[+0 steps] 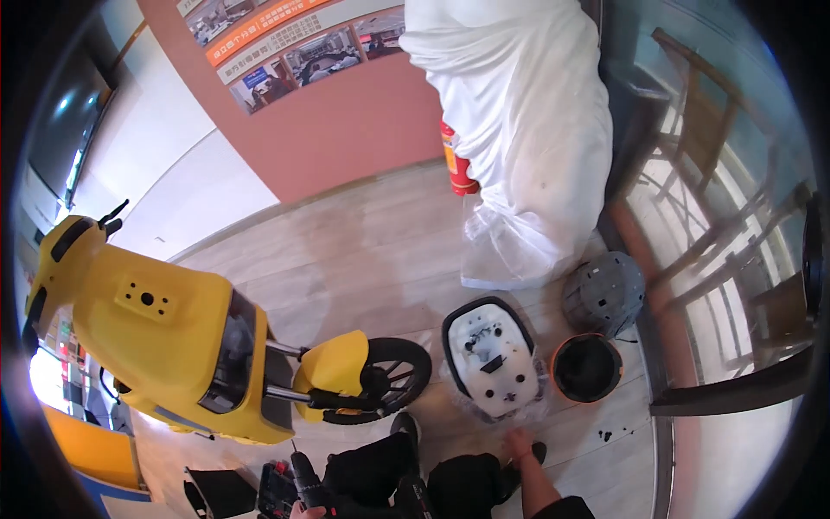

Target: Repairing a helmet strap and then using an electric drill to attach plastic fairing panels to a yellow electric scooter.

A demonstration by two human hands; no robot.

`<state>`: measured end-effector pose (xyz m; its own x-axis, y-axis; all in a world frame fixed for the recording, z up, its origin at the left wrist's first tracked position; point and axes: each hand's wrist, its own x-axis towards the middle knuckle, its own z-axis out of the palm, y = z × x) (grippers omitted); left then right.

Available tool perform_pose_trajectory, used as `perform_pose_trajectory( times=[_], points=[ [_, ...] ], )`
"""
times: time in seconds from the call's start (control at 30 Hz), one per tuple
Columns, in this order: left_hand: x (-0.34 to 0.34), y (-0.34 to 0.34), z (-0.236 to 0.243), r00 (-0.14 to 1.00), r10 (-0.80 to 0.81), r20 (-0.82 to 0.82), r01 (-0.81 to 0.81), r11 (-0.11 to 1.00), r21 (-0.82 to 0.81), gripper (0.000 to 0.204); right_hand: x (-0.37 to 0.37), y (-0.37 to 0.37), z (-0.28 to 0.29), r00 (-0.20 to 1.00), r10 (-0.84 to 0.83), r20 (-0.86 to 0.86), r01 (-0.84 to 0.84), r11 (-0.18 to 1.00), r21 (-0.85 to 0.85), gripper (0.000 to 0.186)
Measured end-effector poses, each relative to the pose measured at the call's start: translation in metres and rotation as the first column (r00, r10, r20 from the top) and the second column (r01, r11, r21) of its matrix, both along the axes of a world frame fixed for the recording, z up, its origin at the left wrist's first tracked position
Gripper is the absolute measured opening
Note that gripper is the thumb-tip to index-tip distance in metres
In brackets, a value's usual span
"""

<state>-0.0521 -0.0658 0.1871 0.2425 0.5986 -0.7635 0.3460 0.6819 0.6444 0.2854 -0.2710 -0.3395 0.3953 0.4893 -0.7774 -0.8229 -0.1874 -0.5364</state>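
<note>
My right hand [519,444] reaches down to the floor just below an upturned scooter seat [494,353], a white underside with a black rim, lying on clear plastic wrap. Its fingers point at the seat's near edge and hold nothing that I can see. My left hand [303,510] is at the bottom edge, wrapped around the grip of a black power drill [306,480] whose bit points upward. My dark-trousered knees [406,471] are between the two hands.
A yellow electric scooter [173,342] stands at left, its rear wheel [393,376] beside the seat. A black bucket-shaped part with an orange rim [586,368] and a grey basket [603,294] sit right. A white-covered object [519,130], red extinguisher [458,169], and open tool case [275,489] are nearby.
</note>
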Motion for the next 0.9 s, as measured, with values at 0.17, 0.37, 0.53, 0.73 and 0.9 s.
perform_pose_trajectory(
  times=[0.17, 0.37, 0.53, 0.73, 0.9],
  points=[
    [0.041, 0.034, -0.034, 0.997, 0.055, 0.059, -0.047, 0.991, -0.127, 0.037, -0.058, -0.143, 0.003, 0.994, -0.075, -0.076, 0.068, 0.994, -0.090, 0.023],
    [0.139, 0.076, -0.096, 0.946, 0.044, 0.321, 0.141, 0.837, -0.529, 0.067, -0.211, -0.405, 0.122, 0.604, 0.687, 0.405, -0.246, 0.644, -0.725, 0.033],
    [0.196, 0.065, -0.047, 0.980, -0.133, 0.151, 0.192, 0.846, -0.498, 0.068, -0.328, -0.431, 0.331, 0.845, 0.395, -0.359, -0.503, 0.362, -0.785, 0.029],
    [0.213, 0.088, 0.103, 0.793, -0.609, -0.023, 0.504, 0.677, -0.536, 0.070, -0.385, -0.340, 0.529, 0.845, 0.334, -0.419, -0.476, 0.110, -0.873, 0.073],
    [0.230, 0.095, 0.219, 0.677, -0.731, -0.081, 0.643, 0.641, -0.419, 0.069, -0.415, -0.321, 0.636, 0.853, -0.252, -0.458, -0.479, -0.029, -0.877, 0.045]
  ],
)
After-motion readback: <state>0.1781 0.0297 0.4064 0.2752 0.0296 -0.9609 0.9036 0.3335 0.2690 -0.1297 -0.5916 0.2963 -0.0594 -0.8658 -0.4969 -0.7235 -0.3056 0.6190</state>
